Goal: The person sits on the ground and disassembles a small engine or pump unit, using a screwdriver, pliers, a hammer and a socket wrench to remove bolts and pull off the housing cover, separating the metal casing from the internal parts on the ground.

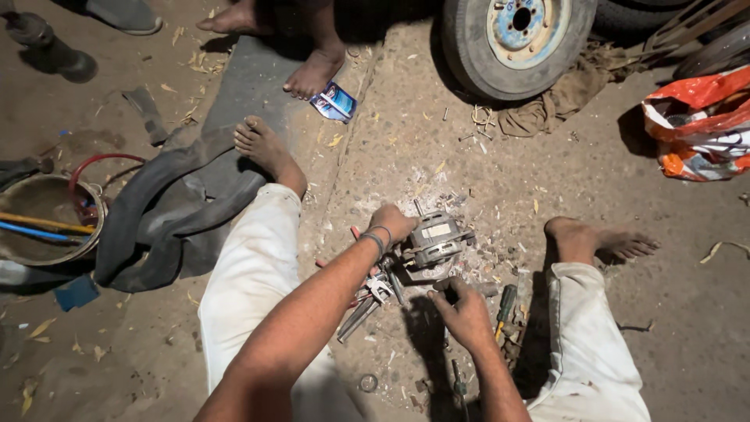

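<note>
Two hands work at centre frame: the left hand (391,223) and the right hand (462,314). One grey electric motor (437,238) lies between them. Four bare feet show, two of them another person's at the top. One wheel (516,39) stands upper right, one metal basin (47,223) at left, one orange-and-white bag (699,125) at right, and one green-handled screwdriver (506,306) lower right of centre.

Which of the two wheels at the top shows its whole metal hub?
The nearer tyre, standing by the brown rag, shows a pale, rusty hub with bolt holes. The other tyre, at the right edge behind a metal frame, shows only rubber.
</note>
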